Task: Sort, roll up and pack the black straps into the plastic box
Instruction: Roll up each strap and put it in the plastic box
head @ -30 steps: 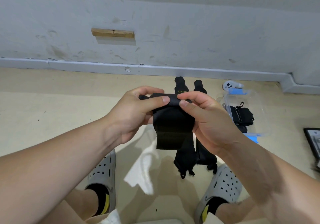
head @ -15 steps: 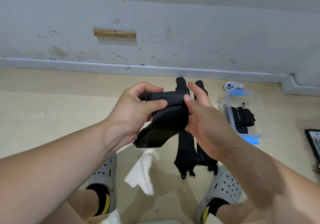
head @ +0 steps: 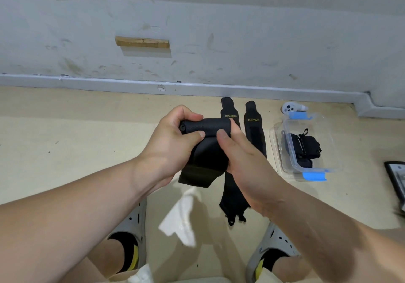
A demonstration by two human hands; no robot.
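Note:
A black strap is held in the air between both hands, its top wound into a roll and a short tail hanging below. My left hand grips the roll's left end. My right hand pinches the roll's right end, thumb on the front. Two more black straps lie flat on the floor behind: one partly hidden by my right hand, the other to its right. The clear plastic box with blue clips stands on the floor at the right and holds a rolled black strap.
A white controller lies behind the box near the wall's skirting. A white cloth lies on the floor between my two grey clogs. A dark flat object sits at the right edge. The wall runs close ahead.
The strap has been wound further: the hanging tail has shortened and the roll at the top is thicker. Both hands stayed on the roll, turning it.

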